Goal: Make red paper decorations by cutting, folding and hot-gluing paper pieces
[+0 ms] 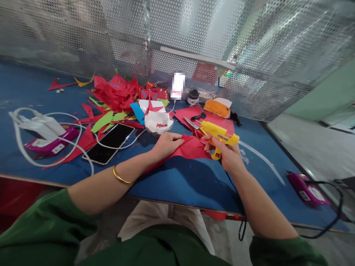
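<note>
Blue table [172,184], 1 glue gun [215,130]

And there's the dark phone [115,137], lying left of the left hand [167,145]; a purple power strip [57,147] sits farther left, another [308,191] well right of the right hand [229,153]!

No txt legible anywhere in view, no brand or no. either. Marks too small/blurred to read: pale label on L pwr strip [65,137], same on R pwr strip [307,190], tiny marking on side of yellow glue gun [215,129], pale band round blk-topped jar [193,97]. Lit phone [178,87] at back: screen pixelated, can't be read.
</note>
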A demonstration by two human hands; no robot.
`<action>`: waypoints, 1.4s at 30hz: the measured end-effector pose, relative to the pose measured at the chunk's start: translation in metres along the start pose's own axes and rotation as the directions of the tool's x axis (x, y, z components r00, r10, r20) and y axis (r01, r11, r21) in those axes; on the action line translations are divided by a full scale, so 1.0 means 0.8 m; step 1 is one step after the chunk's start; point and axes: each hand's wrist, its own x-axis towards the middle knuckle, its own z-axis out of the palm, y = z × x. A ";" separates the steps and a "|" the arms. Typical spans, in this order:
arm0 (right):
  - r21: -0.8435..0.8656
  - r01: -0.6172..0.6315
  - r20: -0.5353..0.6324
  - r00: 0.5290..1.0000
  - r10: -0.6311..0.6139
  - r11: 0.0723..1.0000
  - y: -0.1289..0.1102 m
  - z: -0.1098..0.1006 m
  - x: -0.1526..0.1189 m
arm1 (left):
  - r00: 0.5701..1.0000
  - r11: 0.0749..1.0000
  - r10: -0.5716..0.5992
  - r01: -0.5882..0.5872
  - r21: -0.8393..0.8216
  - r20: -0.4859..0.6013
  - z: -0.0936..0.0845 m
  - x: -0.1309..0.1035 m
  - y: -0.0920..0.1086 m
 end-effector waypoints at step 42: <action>-0.588 0.180 0.103 0.984 -0.148 0.789 0.027 0.004 -0.028 | 0.975 0.952 -0.191 0.212 -0.223 0.113 0.006 -0.004 0.006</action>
